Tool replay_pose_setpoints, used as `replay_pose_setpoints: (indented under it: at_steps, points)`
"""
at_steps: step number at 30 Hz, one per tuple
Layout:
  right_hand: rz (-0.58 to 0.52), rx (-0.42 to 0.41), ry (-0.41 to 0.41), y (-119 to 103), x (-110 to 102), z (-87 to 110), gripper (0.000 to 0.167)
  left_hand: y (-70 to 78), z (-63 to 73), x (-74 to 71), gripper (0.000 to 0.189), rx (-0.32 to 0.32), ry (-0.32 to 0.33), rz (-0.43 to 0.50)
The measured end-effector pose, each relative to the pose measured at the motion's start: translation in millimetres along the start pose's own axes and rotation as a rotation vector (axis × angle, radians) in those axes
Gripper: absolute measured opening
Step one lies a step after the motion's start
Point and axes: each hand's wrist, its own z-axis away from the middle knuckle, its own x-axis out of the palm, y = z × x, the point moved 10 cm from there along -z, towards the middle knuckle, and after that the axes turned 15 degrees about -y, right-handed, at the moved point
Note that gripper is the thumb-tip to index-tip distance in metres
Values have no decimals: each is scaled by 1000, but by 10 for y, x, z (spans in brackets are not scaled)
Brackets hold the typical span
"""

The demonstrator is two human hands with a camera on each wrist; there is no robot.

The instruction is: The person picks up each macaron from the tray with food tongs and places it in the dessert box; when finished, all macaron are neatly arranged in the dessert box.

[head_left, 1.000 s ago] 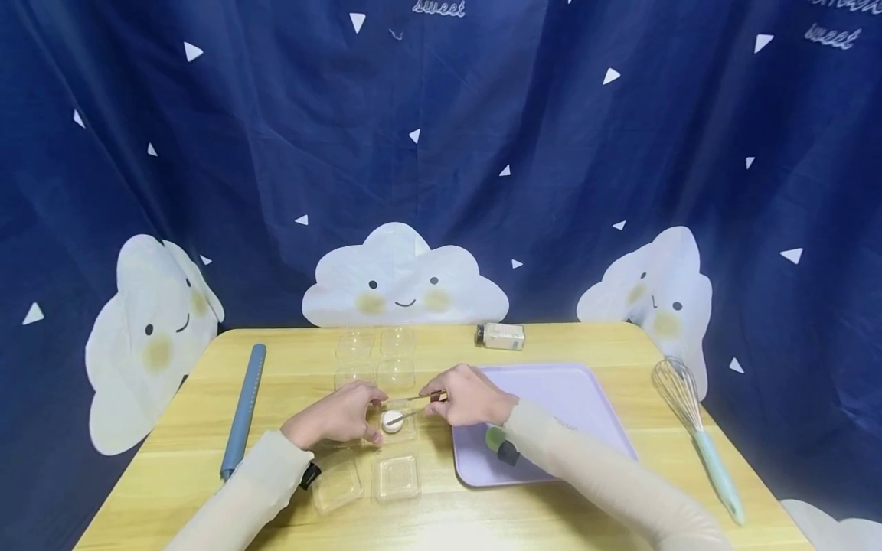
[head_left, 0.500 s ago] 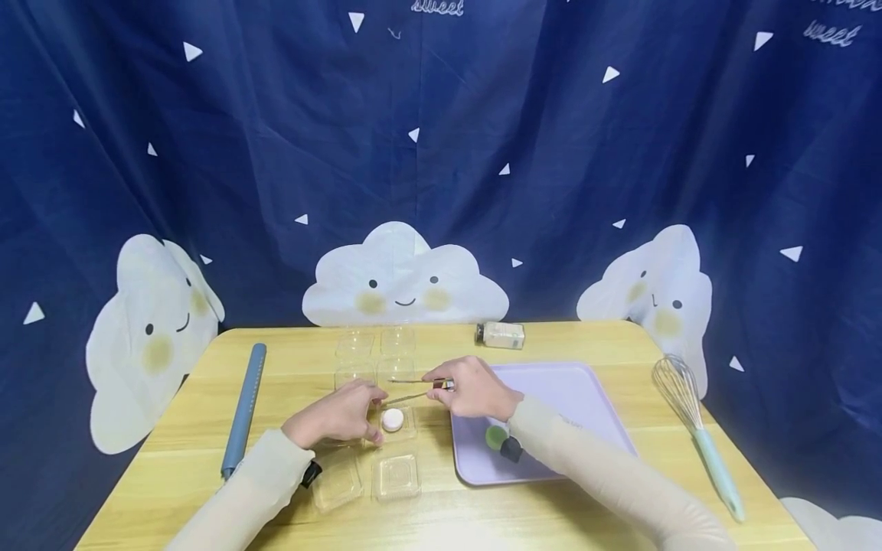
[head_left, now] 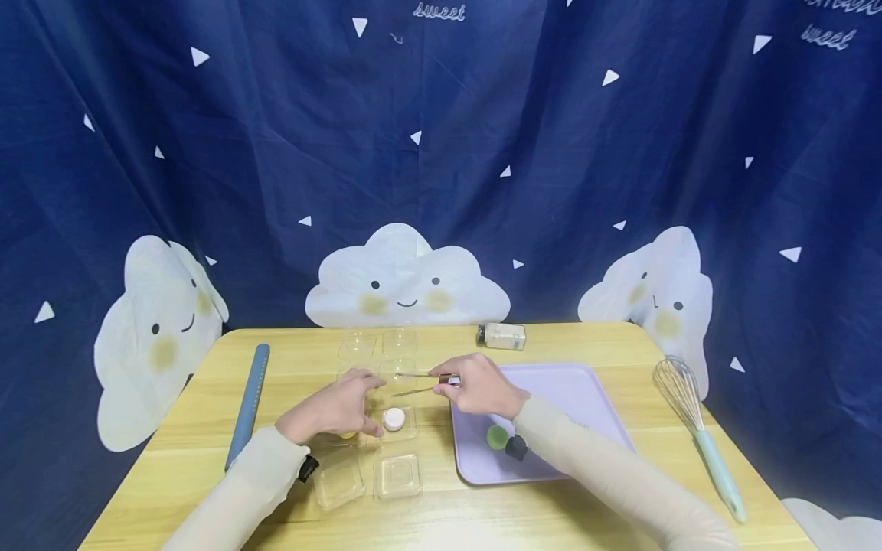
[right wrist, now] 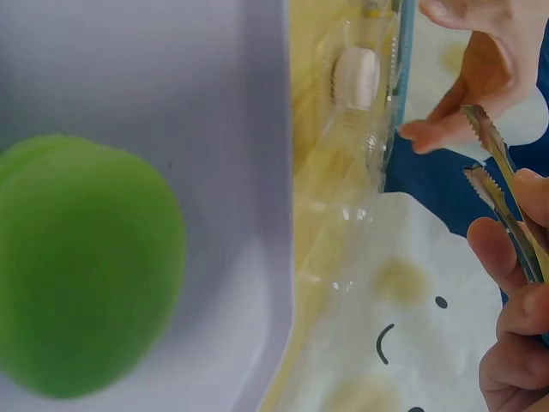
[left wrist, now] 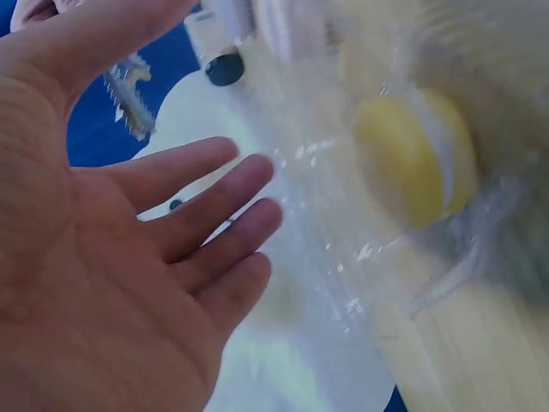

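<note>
My right hand (head_left: 485,386) holds small metal tongs (right wrist: 491,137) with serrated tips, which stand apart with nothing between them. In the head view the tips are beyond a white macaron (head_left: 394,419), which lies in a clear plastic box (head_left: 411,433). Just left of that box my left hand (head_left: 334,407) hovers with thumb and fingers spread, holding nothing. Below it a yellow macaron (left wrist: 412,159) sits in another clear box, mostly hidden from the head view. A green macaron (head_left: 496,437) and a black one (head_left: 516,448) lie on the lilac tray (head_left: 551,383).
More clear boxes (head_left: 398,476) stand in two columns before and behind my hands. At left lies a long blue bar (head_left: 246,405), at right a whisk (head_left: 717,467). A small jar (head_left: 504,337) lies on its side at the back edge.
The tongs have let go of the white macaron and drawn back, away and to the right, with their tips spread. The macaron stays in its box. My left hand has shifted slightly left and opened wider.
</note>
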Motion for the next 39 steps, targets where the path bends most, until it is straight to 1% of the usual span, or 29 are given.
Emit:
replay_pose_setpoints:
  at_steps: [2, 4, 6, 8, 11, 14, 16, 19, 21, 23, 27, 32, 34, 39]
  points:
    - [9, -18, 29, 0, -42, 17, 24, 19, 48, -105, 93, 11, 57, -18]
    - [17, -27, 57, 8, -87, 38, 23, 52, 108, -214, 94, 40, 128, -16]
    - [17, -19, 80, 31, -136, 62, 23, 81, 178, -318, 97, 69, 195, -2]
    - [14, -8, 96, 65, -175, 84, 23, 96, 254, -408, 99, 97, 251, 30]
    - [11, 10, 112, 105, -242, 113, 24, 84, 376, -498, 104, 111, 301, 73]
    - [6, 27, 121, 150, -320, 153, 25, 53, 515, -531, 105, 121, 333, 114]
    - [-18, 56, 131, 215, -381, 206, 26, 29, 611, -507, 101, 124, 358, 126]
    - [-97, 133, 144, 388, -443, 333, 26, -18, 741, -399, 91, 123, 381, 122]
    - [-140, 193, 165, 524, -476, 447, 27, -63, 808, -299, 87, 113, 379, 117]
    - [-183, 233, 189, 654, -502, 562, 28, -108, 868, -215, 85, 106, 371, 119]
    - [-232, 303, 242, 851, -590, 796, 30, -196, 954, -107, 84, 89, 356, 162]
    - [-230, 401, 253, 1004, -639, 1087, 29, -290, 1034, 27, 87, 53, 312, 237]
    - [-226, 415, 255, 1035, -634, 1183, 29, -323, 1064, 95, 90, 36, 286, 254]
    - [-229, 436, 267, 1098, -612, 1387, 27, -389, 1124, 239, 95, 14, 225, 262]
